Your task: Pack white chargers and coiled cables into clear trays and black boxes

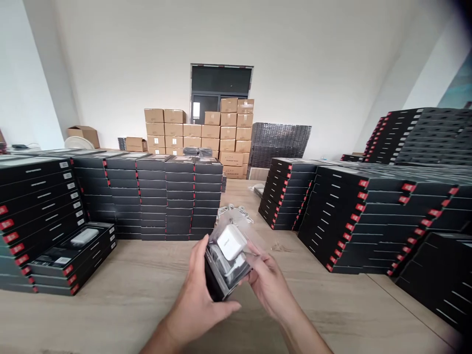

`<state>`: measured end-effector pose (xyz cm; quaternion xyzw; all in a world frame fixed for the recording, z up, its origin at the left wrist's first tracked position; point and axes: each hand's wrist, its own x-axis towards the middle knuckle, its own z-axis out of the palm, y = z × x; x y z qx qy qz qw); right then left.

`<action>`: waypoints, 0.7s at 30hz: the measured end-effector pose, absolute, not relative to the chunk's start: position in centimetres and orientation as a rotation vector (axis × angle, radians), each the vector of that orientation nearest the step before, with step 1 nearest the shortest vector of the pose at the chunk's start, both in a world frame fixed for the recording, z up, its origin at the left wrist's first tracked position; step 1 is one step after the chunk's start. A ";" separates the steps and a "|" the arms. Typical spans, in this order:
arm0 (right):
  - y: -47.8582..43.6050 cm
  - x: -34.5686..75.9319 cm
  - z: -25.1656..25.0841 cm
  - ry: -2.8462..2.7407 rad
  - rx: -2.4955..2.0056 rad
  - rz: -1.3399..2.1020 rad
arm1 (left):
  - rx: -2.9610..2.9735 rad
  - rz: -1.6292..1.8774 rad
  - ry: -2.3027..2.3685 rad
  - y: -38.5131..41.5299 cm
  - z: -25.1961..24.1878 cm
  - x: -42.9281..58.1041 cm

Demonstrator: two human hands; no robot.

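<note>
Low over the table, my left hand point(199, 290) is wrapped round the left side of a small black box point(214, 280), its thumb along the near end. A white power adapter point(231, 242) with rounded corners and a white cable point(223, 265) lie on the box in clear plastic point(221, 227). At the right side, my right hand point(267, 278) pinches the edge of the plastic with thumb and fingers. Whether those fingertips also grip the box is hidden. Just beyond the box, loose white cables point(239, 212) rest on the table point(158, 285).
Stacks of flat black boxes point(165, 196) with red tabs line the left, and more black stacks point(339, 216) stand at the right. A white adapter point(84, 236) sits on a low stack at left. Brown cartons point(210, 132) are piled by the back wall.
</note>
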<state>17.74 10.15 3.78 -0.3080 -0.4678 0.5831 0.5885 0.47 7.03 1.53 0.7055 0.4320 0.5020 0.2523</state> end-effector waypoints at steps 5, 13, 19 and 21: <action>10.9 18.5 3.7 -1.269 -0.837 1.047 | 1.757 1.396 0.915 7.1 0.4 1.2; 10.1 17.8 3.6 -1.313 -0.842 0.829 | 1.598 1.697 0.981 8.9 0.0 0.6; 10.1 17.5 3.3 -1.508 -0.829 0.698 | 1.819 1.640 1.066 9.2 0.2 -0.9; 10.1 17.6 3.3 -1.546 -0.852 0.625 | 1.853 1.620 1.065 9.2 0.6 -1.4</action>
